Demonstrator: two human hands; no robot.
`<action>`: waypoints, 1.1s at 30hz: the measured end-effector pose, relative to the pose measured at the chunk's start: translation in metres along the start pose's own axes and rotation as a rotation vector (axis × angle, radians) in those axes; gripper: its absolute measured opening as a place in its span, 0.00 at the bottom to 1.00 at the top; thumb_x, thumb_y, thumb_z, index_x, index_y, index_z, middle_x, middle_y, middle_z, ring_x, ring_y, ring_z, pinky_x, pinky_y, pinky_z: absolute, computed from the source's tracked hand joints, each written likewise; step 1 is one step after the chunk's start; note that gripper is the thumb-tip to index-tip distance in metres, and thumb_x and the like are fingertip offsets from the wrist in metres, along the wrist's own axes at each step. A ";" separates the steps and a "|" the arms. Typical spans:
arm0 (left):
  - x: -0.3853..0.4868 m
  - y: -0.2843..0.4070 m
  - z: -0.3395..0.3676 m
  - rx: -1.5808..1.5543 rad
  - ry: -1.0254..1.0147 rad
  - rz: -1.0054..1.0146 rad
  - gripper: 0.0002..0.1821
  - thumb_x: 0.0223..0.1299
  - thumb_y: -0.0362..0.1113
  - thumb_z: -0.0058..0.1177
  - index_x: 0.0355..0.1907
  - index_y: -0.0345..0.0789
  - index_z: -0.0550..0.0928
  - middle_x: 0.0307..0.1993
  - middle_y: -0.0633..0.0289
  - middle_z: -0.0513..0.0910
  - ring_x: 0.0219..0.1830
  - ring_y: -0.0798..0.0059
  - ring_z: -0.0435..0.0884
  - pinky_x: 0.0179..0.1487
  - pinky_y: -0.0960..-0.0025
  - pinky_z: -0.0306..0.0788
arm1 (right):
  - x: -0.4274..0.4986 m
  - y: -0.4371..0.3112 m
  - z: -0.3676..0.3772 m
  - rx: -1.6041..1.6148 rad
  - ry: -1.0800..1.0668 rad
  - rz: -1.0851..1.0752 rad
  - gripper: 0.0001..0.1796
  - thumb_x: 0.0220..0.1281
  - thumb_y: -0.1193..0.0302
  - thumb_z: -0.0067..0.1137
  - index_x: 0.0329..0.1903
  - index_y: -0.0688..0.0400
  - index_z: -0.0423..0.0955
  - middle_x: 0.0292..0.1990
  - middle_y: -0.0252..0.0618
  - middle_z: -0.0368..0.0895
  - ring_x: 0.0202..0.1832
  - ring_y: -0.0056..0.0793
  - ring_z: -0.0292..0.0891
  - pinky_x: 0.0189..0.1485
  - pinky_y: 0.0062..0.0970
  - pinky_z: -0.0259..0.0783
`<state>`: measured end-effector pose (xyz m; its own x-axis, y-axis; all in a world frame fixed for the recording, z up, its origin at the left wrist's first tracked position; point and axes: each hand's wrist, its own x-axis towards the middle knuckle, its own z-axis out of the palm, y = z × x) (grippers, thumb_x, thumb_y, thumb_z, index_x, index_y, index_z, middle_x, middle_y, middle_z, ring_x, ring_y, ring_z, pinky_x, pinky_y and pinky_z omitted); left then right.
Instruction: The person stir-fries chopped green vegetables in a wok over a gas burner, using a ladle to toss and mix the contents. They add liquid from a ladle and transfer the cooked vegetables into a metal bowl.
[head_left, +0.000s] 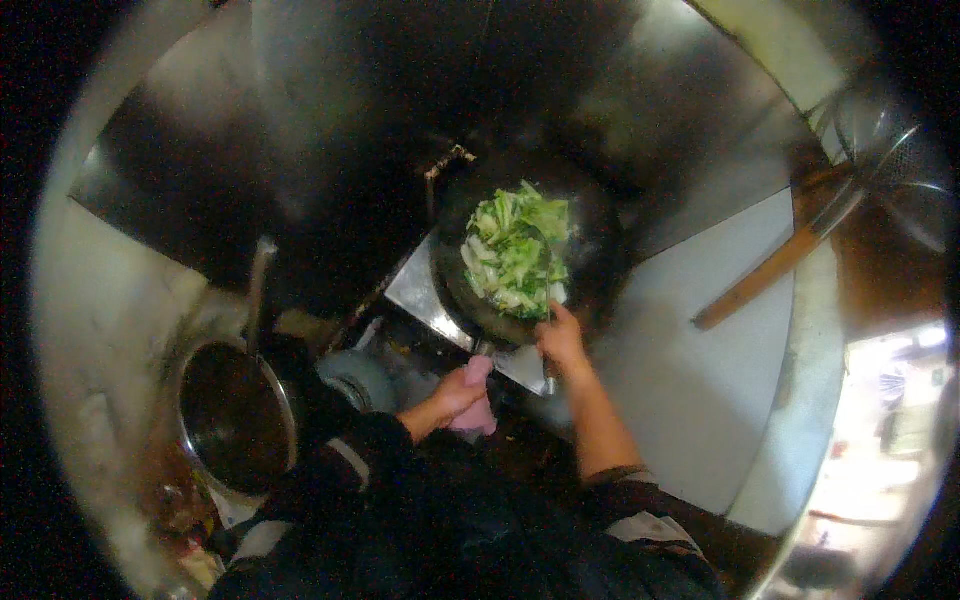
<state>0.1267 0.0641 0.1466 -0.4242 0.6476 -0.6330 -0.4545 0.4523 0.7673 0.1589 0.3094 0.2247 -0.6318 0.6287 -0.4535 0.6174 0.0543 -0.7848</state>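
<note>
Chopped green leafy vegetables (514, 251) with pale stems lie heaped in a dark wok (457, 281) in front of me. My left hand (454, 397) grips a pink cloth (478, 416) at the near side of the wok, where the handle seems to be wrapped in it. My right hand (561, 337) is closed around the handle of a metal cooking utensil (549, 281), a ladle or spatula, which reaches into the vegetables. Its head is hidden among the greens.
At left stands a round metal pot (240, 427) with a long handle rising beside it. A wooden-handled strainer (757, 277) juts over the pale counter (690, 382) at right. Dark metal panels (360, 90) stand behind the wok. A bluish round container (356, 379) sits left of my left hand.
</note>
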 end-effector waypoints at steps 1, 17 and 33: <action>0.002 -0.004 -0.001 -0.024 0.016 0.028 0.25 0.60 0.39 0.59 0.60 0.34 0.75 0.48 0.62 0.82 0.48 0.72 0.79 0.53 0.63 0.75 | 0.003 0.002 0.003 -0.030 0.045 -0.083 0.31 0.53 0.78 0.56 0.64 0.59 0.69 0.37 0.49 0.84 0.24 0.34 0.80 0.29 0.34 0.76; 0.012 -0.012 -0.017 -0.256 -0.075 0.020 0.21 0.57 0.35 0.59 0.54 0.32 0.75 0.43 0.58 0.81 0.40 0.67 0.82 0.43 0.61 0.77 | -0.021 -0.020 -0.014 0.107 0.013 -0.031 0.33 0.55 0.81 0.53 0.67 0.62 0.65 0.25 0.41 0.78 0.19 0.27 0.71 0.21 0.30 0.69; 0.024 0.050 -0.042 -0.547 -0.395 -0.470 0.21 0.64 0.53 0.55 0.45 0.36 0.81 0.29 0.58 0.84 0.19 0.65 0.79 0.19 0.58 0.75 | 0.134 -0.116 -0.008 -0.345 -0.156 -0.139 0.26 0.50 0.77 0.55 0.57 0.62 0.72 0.30 0.52 0.82 0.27 0.43 0.81 0.31 0.45 0.77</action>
<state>0.0612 0.0766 0.1656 0.1656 0.6795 -0.7147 -0.8771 0.4329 0.2083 0.0070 0.3938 0.2583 -0.7675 0.4729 -0.4329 0.6255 0.4044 -0.6673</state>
